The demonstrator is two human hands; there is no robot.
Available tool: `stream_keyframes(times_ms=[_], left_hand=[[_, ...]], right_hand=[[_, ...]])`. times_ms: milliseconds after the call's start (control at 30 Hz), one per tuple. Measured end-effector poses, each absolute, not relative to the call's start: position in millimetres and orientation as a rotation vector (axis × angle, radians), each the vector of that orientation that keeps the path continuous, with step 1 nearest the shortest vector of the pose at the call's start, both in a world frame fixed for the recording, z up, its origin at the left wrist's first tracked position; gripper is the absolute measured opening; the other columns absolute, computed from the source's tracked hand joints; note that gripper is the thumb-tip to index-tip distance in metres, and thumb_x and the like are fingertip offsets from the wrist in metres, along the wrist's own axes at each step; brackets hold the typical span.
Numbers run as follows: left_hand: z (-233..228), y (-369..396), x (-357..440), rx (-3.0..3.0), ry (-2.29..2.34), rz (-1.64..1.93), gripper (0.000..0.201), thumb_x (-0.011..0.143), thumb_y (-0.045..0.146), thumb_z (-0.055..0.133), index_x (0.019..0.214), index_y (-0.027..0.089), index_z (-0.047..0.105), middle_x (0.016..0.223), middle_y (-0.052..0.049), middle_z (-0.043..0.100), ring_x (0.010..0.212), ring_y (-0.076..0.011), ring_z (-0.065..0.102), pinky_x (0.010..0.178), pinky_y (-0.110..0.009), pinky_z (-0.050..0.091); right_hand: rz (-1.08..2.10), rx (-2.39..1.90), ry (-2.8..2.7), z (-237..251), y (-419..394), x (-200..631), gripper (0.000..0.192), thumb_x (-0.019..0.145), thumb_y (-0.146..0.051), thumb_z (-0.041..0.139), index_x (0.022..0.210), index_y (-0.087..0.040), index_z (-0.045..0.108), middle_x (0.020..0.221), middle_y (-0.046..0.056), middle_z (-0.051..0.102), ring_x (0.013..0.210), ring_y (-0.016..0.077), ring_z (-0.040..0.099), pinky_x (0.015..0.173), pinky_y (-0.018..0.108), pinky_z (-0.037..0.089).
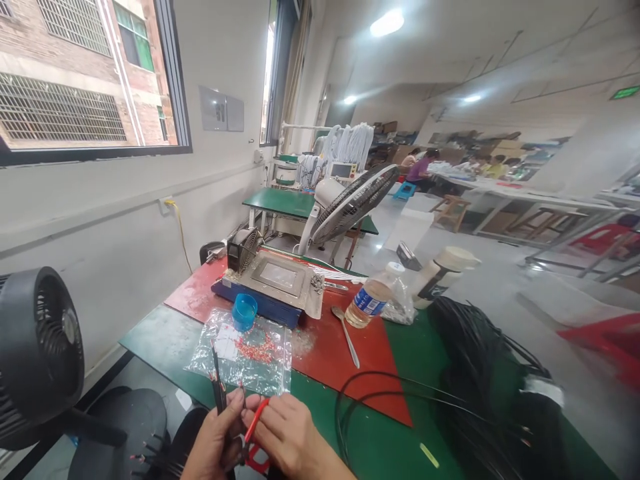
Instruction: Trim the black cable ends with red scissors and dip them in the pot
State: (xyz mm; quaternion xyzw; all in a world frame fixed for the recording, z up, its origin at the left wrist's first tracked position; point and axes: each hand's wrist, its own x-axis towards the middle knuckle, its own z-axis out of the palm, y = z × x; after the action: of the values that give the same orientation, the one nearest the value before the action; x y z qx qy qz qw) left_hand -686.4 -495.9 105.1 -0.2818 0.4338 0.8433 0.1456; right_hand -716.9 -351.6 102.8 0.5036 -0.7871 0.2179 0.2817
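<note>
Both hands low at frame edge over green bench: left hand (pixel 215 443) pinches thin black wire (pixel 217 380), upright, tip past fingertips. Right hand (pixel 287 437) fingers curled, gripping glossy red sleeve (pixel 257 419) between thumb and forefinger. Crinkled clear bag (pixel 245 353) of red bits just beyond; black cable coil (pixel 480 373) right.

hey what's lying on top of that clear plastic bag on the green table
On the clear plastic bag lie a blue cap, scattered small red pieces and some white bits. Its near edge is hidden behind the left hand and right hand.
</note>
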Motion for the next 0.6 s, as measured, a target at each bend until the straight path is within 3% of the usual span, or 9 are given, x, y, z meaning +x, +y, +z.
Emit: stream_keyframes(times_ms=[100, 200, 367, 467, 600], left_hand=[[103.3, -495.4, -688.5, -0.790, 1.287, 2.486, 0.041, 0.057, 0.046, 0.080, 0.076, 0.015, 0.060, 0.051, 0.003, 0.052, 0.039, -0.0049, 0.039, 0.036, -0.016, 0.022], [92.2, -498.1, -693.2, -0.854, 1.426, 2.499, 0.057, 0.050, 0.053, 0.080, 0.086, 0.014, 0.059, 0.047, 0.003, 0.049, 0.038, -0.0076, 0.042, 0.034, -0.016, 0.012], [63.9, -508.6, -706.1, -0.868, 1.606, 2.603, 0.067, 0.056, 0.061, 0.073, 0.097, 0.012, 0.054, 0.039, 0.013, 0.026, 0.032, -0.0027, 0.021, 0.033, -0.015, 0.011], [53.3, -515.3, -717.5, -0.800, 1.624, 2.688, 0.070, 0.054, 0.062, 0.073, 0.101, 0.014, 0.051, 0.042, 0.014, 0.025, 0.034, -0.0017, 0.020, 0.034, -0.013, 0.012], [46.0, -520.8, -731.2, -0.800, 1.616, 2.732, 0.066, 0.054, 0.064, 0.071, 0.098, 0.021, 0.044, 0.047, 0.011, 0.034, 0.037, -0.0030, 0.026, 0.034, -0.011, 0.014]], right_hand=[[0.716, 1.279, -2.077, 103.0, -353.1, -722.2, 0.022, 0.090, -0.016, 0.040, 0.098, -0.014, 0.060, 0.071, 0.006, 0.064, 0.062, 0.0138, 0.053, 0.052, 0.028, 0.031], [1.116, 0.985, -2.141, 108.4, -355.0, -738.5, 0.021, 0.088, -0.022, 0.044, 0.088, -0.015, 0.064, 0.065, 0.005, 0.060, 0.057, 0.0132, 0.051, 0.052, 0.025, 0.034], [1.716, 0.271, -2.317, 127.7, -361.7, -789.8, 0.028, 0.080, -0.041, 0.058, 0.081, -0.015, 0.068, 0.064, 0.002, 0.058, 0.057, 0.0126, 0.050, 0.055, 0.023, 0.038], [1.720, 0.170, -2.303, 133.0, -371.2, -819.3, 0.039, 0.078, -0.050, 0.056, 0.082, -0.013, 0.068, 0.065, 0.003, 0.059, 0.060, 0.0134, 0.050, 0.057, 0.023, 0.038], [1.440, 0.114, -2.443, 125.9, -387.0, -841.9, 0.043, 0.080, -0.053, 0.049, 0.076, -0.014, 0.066, 0.063, 0.003, 0.060, 0.059, 0.0138, 0.051, 0.057, 0.023, 0.034]])
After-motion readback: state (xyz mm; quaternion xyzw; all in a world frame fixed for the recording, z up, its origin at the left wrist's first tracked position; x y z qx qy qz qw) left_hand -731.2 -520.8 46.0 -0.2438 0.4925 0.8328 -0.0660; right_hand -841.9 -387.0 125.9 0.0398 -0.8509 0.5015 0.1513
